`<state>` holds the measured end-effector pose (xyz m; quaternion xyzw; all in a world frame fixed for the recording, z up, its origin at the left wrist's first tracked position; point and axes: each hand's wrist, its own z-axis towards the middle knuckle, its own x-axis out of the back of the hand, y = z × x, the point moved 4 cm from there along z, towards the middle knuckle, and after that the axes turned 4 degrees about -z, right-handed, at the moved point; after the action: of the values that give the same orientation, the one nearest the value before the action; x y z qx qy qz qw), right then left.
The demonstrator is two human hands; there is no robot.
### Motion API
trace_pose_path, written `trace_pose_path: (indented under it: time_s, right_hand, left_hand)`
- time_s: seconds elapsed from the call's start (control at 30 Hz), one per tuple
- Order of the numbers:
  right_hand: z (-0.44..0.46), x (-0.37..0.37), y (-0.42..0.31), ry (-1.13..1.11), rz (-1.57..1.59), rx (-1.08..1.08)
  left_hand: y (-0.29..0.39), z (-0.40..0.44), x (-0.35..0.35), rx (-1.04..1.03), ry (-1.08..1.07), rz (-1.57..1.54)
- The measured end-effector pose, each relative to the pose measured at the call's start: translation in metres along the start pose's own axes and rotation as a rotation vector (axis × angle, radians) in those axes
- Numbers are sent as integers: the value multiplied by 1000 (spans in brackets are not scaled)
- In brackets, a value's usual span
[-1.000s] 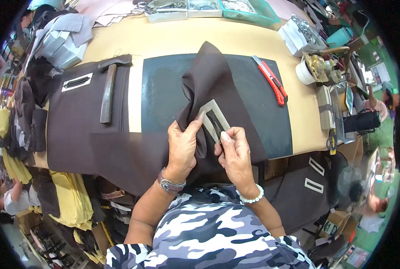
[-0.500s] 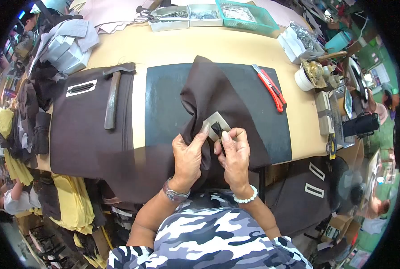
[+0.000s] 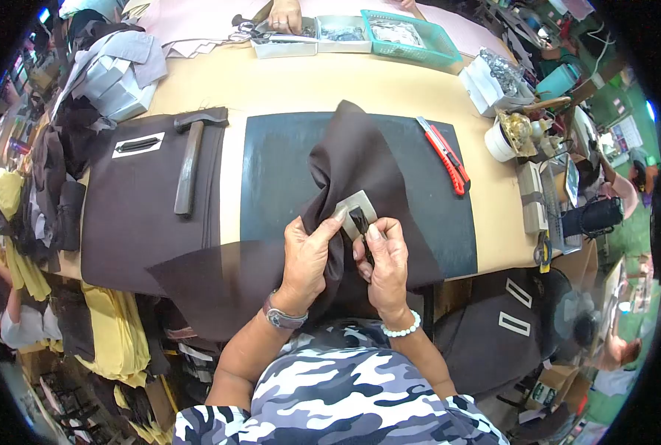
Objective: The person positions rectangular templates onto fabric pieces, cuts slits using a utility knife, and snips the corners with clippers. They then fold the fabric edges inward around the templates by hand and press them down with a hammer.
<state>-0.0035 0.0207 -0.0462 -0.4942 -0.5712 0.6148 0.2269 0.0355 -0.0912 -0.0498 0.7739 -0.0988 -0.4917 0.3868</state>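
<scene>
A dark brown fabric piece is bunched up over the dark cutting mat. My left hand pinches the fabric beside a light rectangular frame on it, thumb on the frame's left edge. At the frame's lower right, my right hand pinches a dark strip that shows in the frame's opening. The fingertips hide the frame's lower part. A red box cutter lies on the mat's right side. On folded brown fabric at left rests a hammer, near another light frame.
Small-parts trays and a teal basket stand at the back, with a co-worker's hand over the trays. A white tub and scissors are at right. Brown fabric with two light frames lies lower right.
The fabric's raised tip has shifted right, and the frame's visible part has become shorter between my hands. A co-worker's hand has come in at the back trays. Both my hands keep their pinch.
</scene>
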Motion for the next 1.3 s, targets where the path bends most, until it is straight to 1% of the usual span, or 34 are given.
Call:
trace_pose_path:
  time_s: [0.13,0.33,0.5,0.53,0.57,0.63,0.73,0.83,0.87,0.97,1.03,1.07,1.17,1.2,1.3]
  right_hand:
    - [0,0,1,3,10,-1]
    - [1,2,5,13,-24,2]
    - [-5,6,-7,-22,38,-37]
    - [-8,11,-13,-28,-67,30]
    - [-9,5,-27,-8,-301,263]
    - [-8,12,-52,-82,-867,450]
    - [4,10,-67,-212,-1249,915]
    - [10,7,-73,-265,-1293,1071]
    - [11,6,-74,-272,-1299,1069]
    - [12,2,-79,-294,-1300,1159]
    - [16,2,-78,-295,-1273,1051]
    - [17,2,-77,-293,-1259,997]
    - [25,0,-74,-250,-1096,829]
    - [30,0,-71,-231,-1025,829]
    - [41,0,-59,-206,-763,302]
  left_hand:
    - [0,-2,-1,3,6,-47]
    - [2,-3,-2,-14,23,2]
    - [4,4,2,45,19,36]
    - [5,6,3,55,23,33]
    - [7,7,1,49,-7,35]
    - [13,6,-5,48,-71,38]
    - [16,3,-8,36,-123,140]
    - [19,-1,-11,20,-170,197]
    - [18,-2,-11,22,-185,214]
    - [15,-3,-11,31,-229,279]
    - [14,-4,-11,36,-252,338]
    - [14,-4,-11,48,-259,311]
    - [15,-6,-9,104,-266,263]
    - [14,-6,-8,135,-265,267]
    - [6,-3,-1,205,-223,204]
